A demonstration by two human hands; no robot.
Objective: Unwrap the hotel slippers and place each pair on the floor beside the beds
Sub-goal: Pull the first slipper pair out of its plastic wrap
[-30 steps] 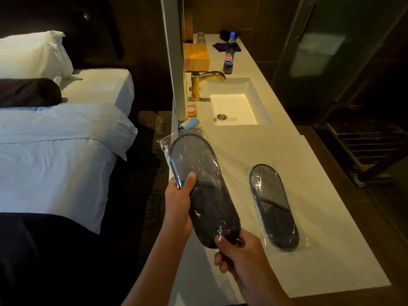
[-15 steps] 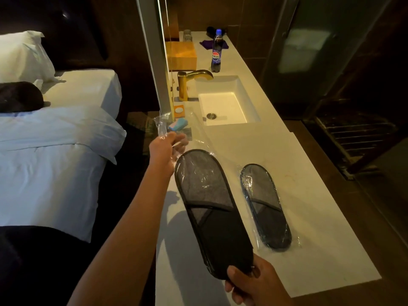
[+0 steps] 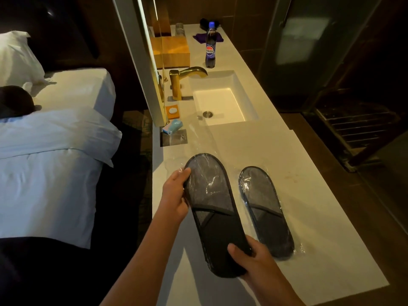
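Note:
I hold a dark grey pair of slippers (image 3: 212, 202) over the white counter (image 3: 309, 217). My right hand (image 3: 254, 261) grips the bare heel end. My left hand (image 3: 174, 195) holds the toe end from the left, thumb on top. Clear plastic wrap (image 3: 207, 173) still covers the toe half and trails onto the counter beyond it. A second pair of slippers (image 3: 265, 208) lies just to the right on the counter, fully sealed in its plastic. The bed (image 3: 44, 173) with white sheets stands to my left.
A sink (image 3: 220, 104) with a gold tap (image 3: 183, 80) is set into the counter further back. Behind it stand a cola bottle (image 3: 210, 49) and a wooden box (image 3: 172, 51). A blue packet (image 3: 173, 127) lies by the mirror partition (image 3: 141, 58). A dark floor strip separates bed and counter.
My left hand, which had pulled the plastic away towards the sink, has come back to the toe end of the slippers. My right hand keeps its grip on the heel.

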